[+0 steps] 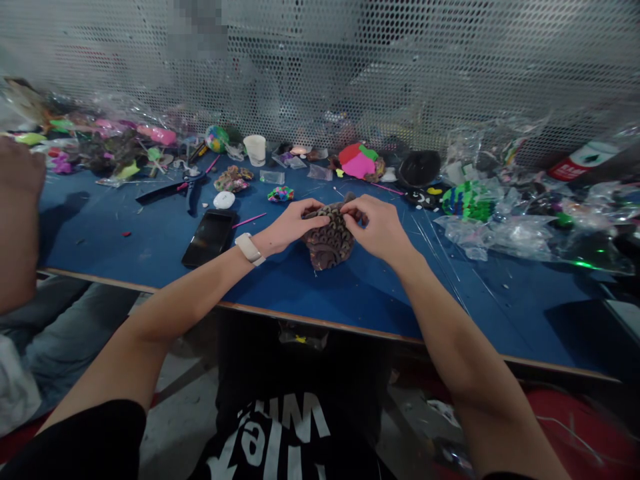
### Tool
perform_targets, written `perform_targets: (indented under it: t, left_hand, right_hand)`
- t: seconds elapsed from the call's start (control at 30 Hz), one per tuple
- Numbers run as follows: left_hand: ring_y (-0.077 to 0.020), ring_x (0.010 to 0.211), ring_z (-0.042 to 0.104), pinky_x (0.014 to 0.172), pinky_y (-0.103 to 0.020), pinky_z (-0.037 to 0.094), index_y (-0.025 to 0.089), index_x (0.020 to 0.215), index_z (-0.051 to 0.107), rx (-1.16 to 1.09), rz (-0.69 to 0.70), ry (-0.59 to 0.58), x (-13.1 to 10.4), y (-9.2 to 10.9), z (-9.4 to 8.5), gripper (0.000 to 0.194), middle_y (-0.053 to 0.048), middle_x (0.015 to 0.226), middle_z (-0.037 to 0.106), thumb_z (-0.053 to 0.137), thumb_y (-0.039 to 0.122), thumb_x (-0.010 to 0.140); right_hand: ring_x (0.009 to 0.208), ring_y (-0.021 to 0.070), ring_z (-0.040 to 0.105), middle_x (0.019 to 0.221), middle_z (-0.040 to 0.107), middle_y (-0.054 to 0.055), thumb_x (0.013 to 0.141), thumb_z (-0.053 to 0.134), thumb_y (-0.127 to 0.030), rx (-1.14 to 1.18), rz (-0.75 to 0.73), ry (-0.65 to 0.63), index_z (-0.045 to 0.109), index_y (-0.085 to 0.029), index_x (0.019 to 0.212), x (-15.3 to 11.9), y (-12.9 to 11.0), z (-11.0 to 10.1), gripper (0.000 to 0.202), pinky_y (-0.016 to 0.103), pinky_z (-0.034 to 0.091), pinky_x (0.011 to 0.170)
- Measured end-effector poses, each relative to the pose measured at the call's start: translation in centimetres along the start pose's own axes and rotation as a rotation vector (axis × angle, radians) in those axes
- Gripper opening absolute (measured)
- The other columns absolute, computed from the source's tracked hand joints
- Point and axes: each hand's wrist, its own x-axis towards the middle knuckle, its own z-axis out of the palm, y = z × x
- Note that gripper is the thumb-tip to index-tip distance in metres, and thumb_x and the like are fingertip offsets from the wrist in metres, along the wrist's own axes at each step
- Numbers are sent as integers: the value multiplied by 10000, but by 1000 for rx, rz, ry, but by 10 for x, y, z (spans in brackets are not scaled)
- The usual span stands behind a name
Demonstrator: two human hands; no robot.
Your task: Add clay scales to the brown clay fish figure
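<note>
A brown lump, apparently modelling clay, with curled, ridged relief rests on the blue table near its front edge. My left hand, below a pale wrist band, grips its upper left side, the thumb lying across the top. At the upper right of the lump, my right hand has thumb and fingers pinched together against it. Whether a small piece sits in that pinch is hidden. Left of my hands lie a black phone and a thin purple stick.
A white cup, a multicoloured clay piece and a black bowl stand along the perforated metal screen. Plastic bags crowd the right side. Dark pliers-like tools lie at left, near another person's arm.
</note>
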Motion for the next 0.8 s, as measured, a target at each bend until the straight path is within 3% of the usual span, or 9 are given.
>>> perform_targets:
  t: [0.33,0.5,0.63,0.7,0.8]
  left_hand:
    - [-234,1100,678,940,-390,552,178,1144,758,-13,11,-3,1,-3,-1,335,-111,1196,762,826,447,957]
    - [-232,1103,685,946,-379,561,187,1137,768,-6,43,-9,3,-5,-1,351,-105,1190,778,845,469,943]
    - [-218,1091,694,954,-368,571,188,1155,769,-19,77,12,3,-6,0,344,-97,1200,782,833,450,943]
    - [-219,1106,703,953,-360,582,195,1180,766,-50,94,21,3,-6,0,356,-95,1229,786,828,457,947]
    - [-229,1145,717,969,-359,597,200,1229,759,-73,125,8,2,-4,0,400,-102,1288,791,819,498,969]
  right_hand:
    - [810,243,719,957,795,74,1004,644,-209,18,21,28,775,-241,1026,1,-3,-2,136,419,585,770]
    - [811,237,702,917,775,52,971,730,-302,65,137,110,702,-252,954,2,-5,-1,60,403,565,764]
    - [763,226,636,834,665,22,914,853,-560,71,302,232,521,-284,855,2,5,5,435,418,552,758]
    - [806,244,665,883,682,36,837,891,-743,157,380,267,544,-286,937,3,12,9,583,433,567,772]
    - [877,267,719,934,753,71,810,809,-928,376,429,155,649,-261,990,4,15,12,709,439,590,792]
